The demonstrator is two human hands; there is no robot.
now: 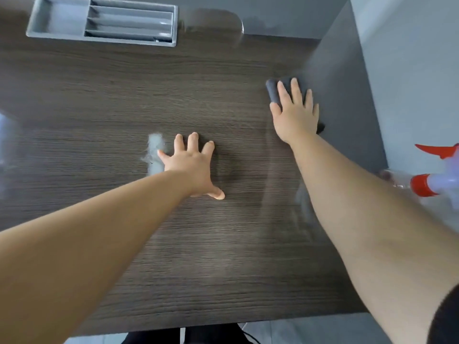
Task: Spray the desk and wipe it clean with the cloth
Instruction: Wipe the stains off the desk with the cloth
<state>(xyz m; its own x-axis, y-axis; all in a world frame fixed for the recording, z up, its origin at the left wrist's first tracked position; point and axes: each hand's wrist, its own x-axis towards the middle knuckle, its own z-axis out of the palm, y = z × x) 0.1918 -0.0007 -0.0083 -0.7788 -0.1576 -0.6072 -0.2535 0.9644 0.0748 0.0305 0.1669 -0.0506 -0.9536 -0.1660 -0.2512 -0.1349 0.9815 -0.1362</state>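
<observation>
The desk (124, 100) has a dark wood-grain top and fills most of the view. My right hand (295, 112) lies flat with straight fingers on a dark grey cloth (273, 89), pressing it onto the desk by the right side panel. My left hand (193, 165) rests on the middle of the desk with its fingers spread and holds nothing. A spray bottle (432, 180) with a red trigger and red collar shows at the right edge, beyond my right forearm.
A grey plastic organiser tray (62, 23) with long compartments lies at the back left. A grey side panel (347, 95) walls the desk's right side. A pale light patch (155, 145) shines left of my left hand. The desk's front edge runs along the bottom.
</observation>
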